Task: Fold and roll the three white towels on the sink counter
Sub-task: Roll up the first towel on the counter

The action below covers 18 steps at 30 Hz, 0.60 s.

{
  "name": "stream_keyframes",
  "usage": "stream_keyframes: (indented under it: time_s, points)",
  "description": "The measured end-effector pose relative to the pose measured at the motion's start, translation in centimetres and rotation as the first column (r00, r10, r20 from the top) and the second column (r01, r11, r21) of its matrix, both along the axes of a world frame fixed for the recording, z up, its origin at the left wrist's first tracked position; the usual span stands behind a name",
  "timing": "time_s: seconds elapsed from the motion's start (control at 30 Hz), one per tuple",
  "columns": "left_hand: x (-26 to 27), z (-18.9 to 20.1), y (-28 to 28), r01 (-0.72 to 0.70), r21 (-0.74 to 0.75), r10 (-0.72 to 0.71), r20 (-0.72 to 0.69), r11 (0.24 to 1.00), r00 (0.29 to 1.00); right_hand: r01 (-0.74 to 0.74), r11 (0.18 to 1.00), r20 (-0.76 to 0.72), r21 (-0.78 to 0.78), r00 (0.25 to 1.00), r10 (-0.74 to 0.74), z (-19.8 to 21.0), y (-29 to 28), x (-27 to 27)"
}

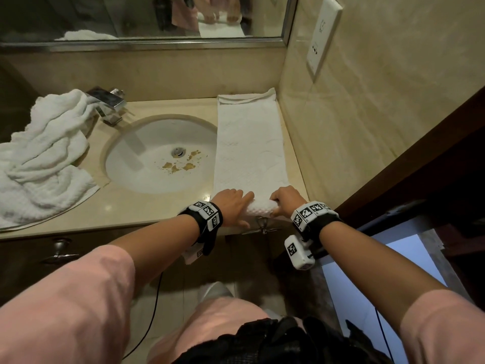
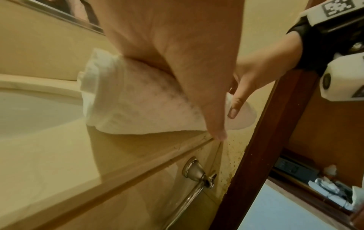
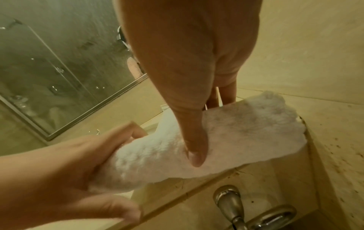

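A white towel (image 1: 248, 143), folded into a long narrow strip, lies on the counter (image 1: 147, 214) right of the sink. Its near end is rolled up into a short roll (image 1: 261, 209) at the counter's front edge. My left hand (image 1: 233, 203) grips the roll's left part, fingers over the top and thumb at the front. My right hand (image 1: 287, 198) grips its right part; the right wrist view shows its thumb pressed into the roll (image 3: 246, 133) and its fingers behind. In the left wrist view the roll (image 2: 138, 109) sits under my palm. More white towelling (image 1: 44, 158) lies crumpled left of the sink.
The oval sink basin (image 1: 157, 156) has brown stains near its drain. A chrome faucet (image 1: 107, 101) stands at the back left, partly under the crumpled pile. A tiled wall (image 1: 367, 114) with an outlet (image 1: 324, 35) closes the right side. A metal handle (image 2: 197, 172) sits below the counter edge.
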<state>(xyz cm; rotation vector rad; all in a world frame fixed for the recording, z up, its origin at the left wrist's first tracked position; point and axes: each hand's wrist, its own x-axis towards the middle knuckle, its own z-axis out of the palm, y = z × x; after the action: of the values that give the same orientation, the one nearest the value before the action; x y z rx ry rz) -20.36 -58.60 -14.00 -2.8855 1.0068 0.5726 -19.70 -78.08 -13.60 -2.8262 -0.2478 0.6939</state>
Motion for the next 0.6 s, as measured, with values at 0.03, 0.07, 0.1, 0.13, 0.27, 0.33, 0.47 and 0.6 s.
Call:
stream_keyframes:
  time_s: [0.03, 0.07, 0.1, 0.13, 0.27, 0.33, 0.47, 0.6]
  points:
    - [0.3, 0.3, -0.2, -0.008, 0.013, 0.009, -0.009, 1.000, 1.000, 0.003, 1.000, -0.007, 0.002, 1.000, -0.003, 0.0, 0.0, 0.3]
    - [0.8, 0.4, -0.3, -0.025, 0.018, 0.025, -0.023, 1.000, 0.999, 0.008, 1.000, -0.002, 0.002, 1.000, -0.008, -0.1, 0.1, 0.6]
    - [1.3, 0.4, -0.4, -0.042, 0.010, 0.042, -0.047, 0.999, 0.998, 0.014, 1.000, 0.016, -0.004, 1.000, -0.014, -0.4, 0.2, 0.7]
    - [1.9, 0.5, -0.5, -0.057, 0.000, 0.057, -0.084, 0.998, 0.995, 0.022, 1.000, 0.049, -0.011, 0.999, -0.021, -0.7, 0.3, 0.8]
    - [4.1, 0.6, -0.5, -0.086, 0.015, 0.087, -0.282, 0.996, 0.956, 0.091, 0.996, 0.147, 0.014, 0.985, -0.092, -2.4, 1.0, -0.3]
    - [5.0, 0.9, -0.6, -0.072, 0.013, 0.072, -0.334, 0.997, 0.940, 0.076, 0.997, 0.165, 0.003, 0.983, -0.076, -3.0, 1.3, -0.9]
    - [6.4, 1.1, -0.8, -0.017, 0.023, 0.025, -0.393, 1.000, 0.919, 0.068, 0.997, 0.158, -0.039, 0.986, -0.062, -3.4, 1.8, -0.6]
    - [6.8, 1.1, -0.4, -0.006, -0.001, 0.005, -0.387, 1.000, 0.922, 0.048, 0.998, 0.092, -0.031, 0.995, -0.045, -2.8, 1.9, 0.9]
